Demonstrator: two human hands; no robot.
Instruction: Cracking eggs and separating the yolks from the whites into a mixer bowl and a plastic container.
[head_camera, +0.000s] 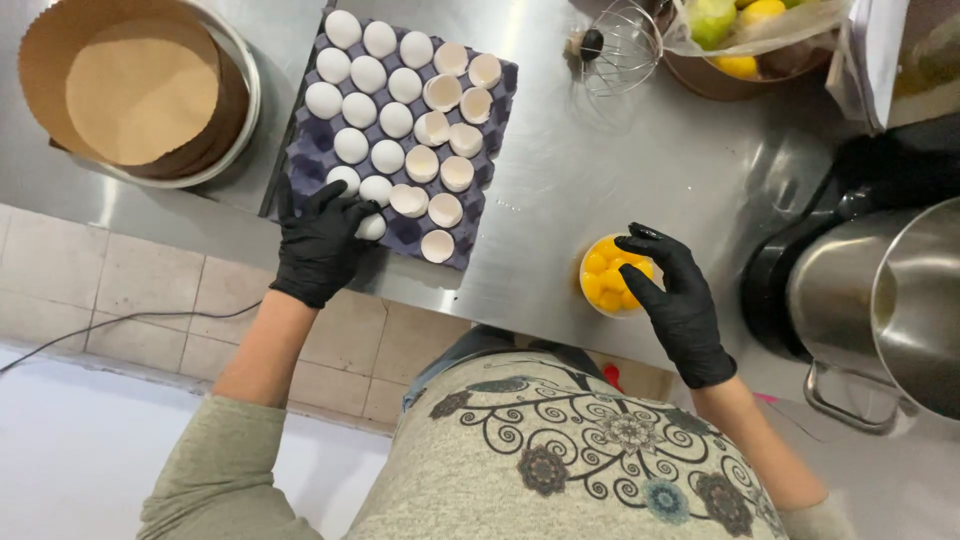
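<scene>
The work looks to be at the fetching step of separating eggs. The left hand (320, 245), black-gloved, reaches onto the near edge of the purple egg tray (300, 160), its grip closing round a whole white egg (372, 227), though whether it is fully clamped cannot be told. The right hand (672, 290) rests on the rim of the small cup of yolks (605, 280), fingers apart, near the table's (560, 170) front edge. Emptied shells (440, 150) fill the tray's right side. Next, lifting the egg calls for a light hold.
</scene>
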